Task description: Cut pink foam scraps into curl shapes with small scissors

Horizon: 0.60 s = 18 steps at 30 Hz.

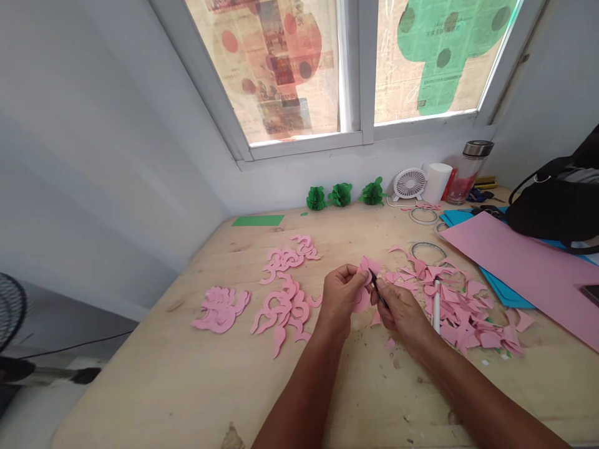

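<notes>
Above the middle of the worktop [178,380], through the head camera, I see the left hand [339,294] pinching a pink paper piece [362,303] and the right hand [403,310] gripping dark scissors [380,297] that touch it. Pink scraps [490,338] lie toward the right edge; cut pink shapes [222,315] lie toward the left edge. Past the far edge, newsprint [322,112] covers the window [367,75], its characters too small for me to read.

No wording can be read with certainty. The left newspaper sheet [322,100] over the window [367,75] bears faint columns and a few larger characters near its top; the right newspaper sheet [390,81] shows small print, all too blurred to make out.
</notes>
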Each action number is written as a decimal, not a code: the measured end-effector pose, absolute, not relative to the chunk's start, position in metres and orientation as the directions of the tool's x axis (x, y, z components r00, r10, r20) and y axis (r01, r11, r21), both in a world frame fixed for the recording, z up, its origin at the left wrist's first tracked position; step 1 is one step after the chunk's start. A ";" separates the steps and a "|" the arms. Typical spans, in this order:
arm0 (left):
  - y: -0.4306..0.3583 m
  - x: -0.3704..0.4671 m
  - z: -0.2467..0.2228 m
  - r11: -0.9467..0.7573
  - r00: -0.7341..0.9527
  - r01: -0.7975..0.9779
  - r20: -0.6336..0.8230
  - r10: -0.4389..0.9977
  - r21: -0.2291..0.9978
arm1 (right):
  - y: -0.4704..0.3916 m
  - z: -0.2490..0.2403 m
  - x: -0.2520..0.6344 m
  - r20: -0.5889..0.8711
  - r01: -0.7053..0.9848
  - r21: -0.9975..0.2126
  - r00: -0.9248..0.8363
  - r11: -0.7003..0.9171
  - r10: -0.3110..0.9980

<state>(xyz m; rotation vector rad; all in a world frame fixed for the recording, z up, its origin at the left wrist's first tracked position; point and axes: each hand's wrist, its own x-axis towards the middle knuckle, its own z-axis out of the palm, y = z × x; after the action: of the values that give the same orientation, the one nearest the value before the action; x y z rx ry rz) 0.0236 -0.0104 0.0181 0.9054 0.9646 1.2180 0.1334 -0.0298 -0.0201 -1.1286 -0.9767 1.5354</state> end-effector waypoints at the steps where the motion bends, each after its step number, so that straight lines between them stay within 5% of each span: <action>1: -0.011 0.024 0.018 0.129 0.089 -0.331 -0.105 0.991 0.935 | -0.030 -0.019 0.133 -0.198 -0.227 -0.949 -0.108 -0.218 0.974; 18: -0.003 0.016 0.013 0.179 0.157 -0.338 -0.132 0.979 0.924 | -0.029 -0.015 0.136 -0.201 -0.175 -0.961 -0.093 -0.214 0.975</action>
<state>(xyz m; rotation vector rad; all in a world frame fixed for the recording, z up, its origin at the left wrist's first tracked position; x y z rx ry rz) 0.0159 -0.0032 0.0133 0.8941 0.9243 1.1483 0.1358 -0.0293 -0.0146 -1.1824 -1.0166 1.4995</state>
